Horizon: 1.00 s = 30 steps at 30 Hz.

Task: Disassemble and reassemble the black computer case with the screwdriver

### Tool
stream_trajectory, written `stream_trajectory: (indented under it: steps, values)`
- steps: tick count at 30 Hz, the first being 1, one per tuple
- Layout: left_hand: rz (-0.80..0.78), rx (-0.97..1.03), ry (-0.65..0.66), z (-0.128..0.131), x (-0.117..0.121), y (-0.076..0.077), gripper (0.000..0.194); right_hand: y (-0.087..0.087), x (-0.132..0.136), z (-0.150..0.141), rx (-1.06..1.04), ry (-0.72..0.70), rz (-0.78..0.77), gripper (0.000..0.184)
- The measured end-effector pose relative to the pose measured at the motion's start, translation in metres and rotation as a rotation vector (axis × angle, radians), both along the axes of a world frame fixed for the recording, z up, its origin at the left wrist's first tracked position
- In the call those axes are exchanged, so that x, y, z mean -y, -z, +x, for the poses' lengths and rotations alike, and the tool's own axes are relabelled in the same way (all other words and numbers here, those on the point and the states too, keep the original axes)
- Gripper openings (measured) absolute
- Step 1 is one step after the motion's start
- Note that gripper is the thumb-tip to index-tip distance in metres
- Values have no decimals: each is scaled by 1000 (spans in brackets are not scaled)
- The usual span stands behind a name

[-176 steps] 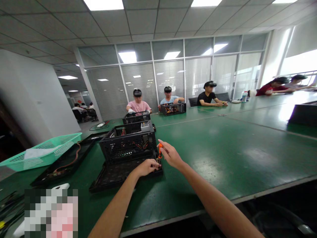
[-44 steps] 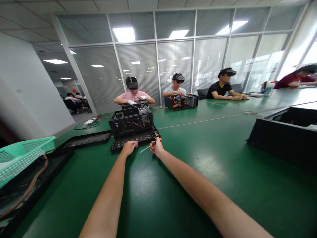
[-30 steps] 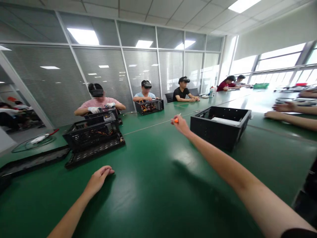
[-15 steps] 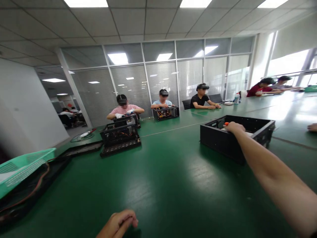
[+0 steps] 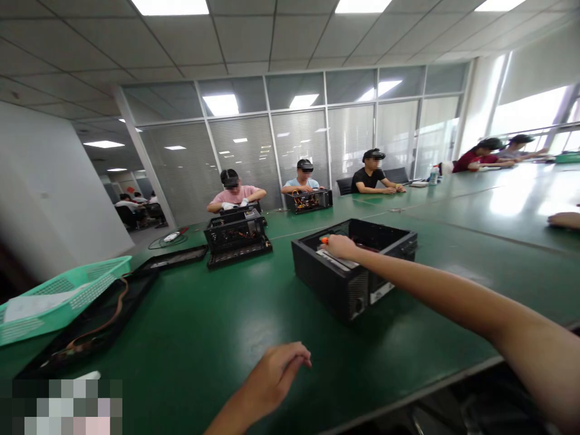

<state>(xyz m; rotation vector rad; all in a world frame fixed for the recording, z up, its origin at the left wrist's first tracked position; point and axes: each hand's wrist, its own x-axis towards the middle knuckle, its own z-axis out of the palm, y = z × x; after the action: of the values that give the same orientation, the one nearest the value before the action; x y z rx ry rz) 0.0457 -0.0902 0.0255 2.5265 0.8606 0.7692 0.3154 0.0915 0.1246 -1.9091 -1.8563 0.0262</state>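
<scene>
My right hand reaches across the green table and rests on the near rim of an open black computer case. Its fingers are closed round an orange-handled screwdriver, whose tip is hidden. My left hand hovers low over the table near its front edge, fingers loosely curled and holding nothing. Farther back on the left stands a second black case with its side panel lying flat before it.
A teal basket sits at the left on a black panel with a brown cable. Several people sit at the far side of the table with their own cases. Another person's hand lies at the right edge.
My right hand carried the screwdriver from the left case over to the open case on the right, and that case now sits nearer to me. My left hand drew back to the table's front.
</scene>
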Motion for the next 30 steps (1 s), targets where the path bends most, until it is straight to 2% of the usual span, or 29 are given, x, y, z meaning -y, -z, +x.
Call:
stream_trajectory:
  steps: [3, 6, 8, 10, 13, 16, 19, 22, 26, 30]
  values:
    - [339, -22, 131, 17, 12, 6, 22, 0, 18, -91, -17, -161, 17, 23]
    - [629, -151, 218, 31, 14, 12, 20, 1, 34, -176, -23, -333, 27, 25]
    - [751, -215, 180, 31, 9, 14, 19, 1, 46, -219, -18, -450, 22, 28]
    - [821, -247, 94, 20, 3, 14, 19, 2, 61, -243, -20, -611, 63, 31]
    - [863, -277, -29, -15, -7, 13, 19, 3, 87, -237, -43, -773, 251, 34]
    - [910, -279, -121, -53, -16, 12, 20, 10, 112, -197, -16, -700, 395, 36]
    - [977, -281, -153, -76, -28, 15, 22, 22, 126, -157, 51, -621, 356, 37]
    - [1015, -310, -143, -75, -43, 17, 24, 31, 123, -137, 47, -558, 279, 37]
    - [975, -344, -112, -54, -62, 11, 26, 30, 96, -128, 29, -494, 262, 34]
    - [860, -266, -166, -41, -65, 0, 29, 35, 77, -114, -6, -551, 330, 31]
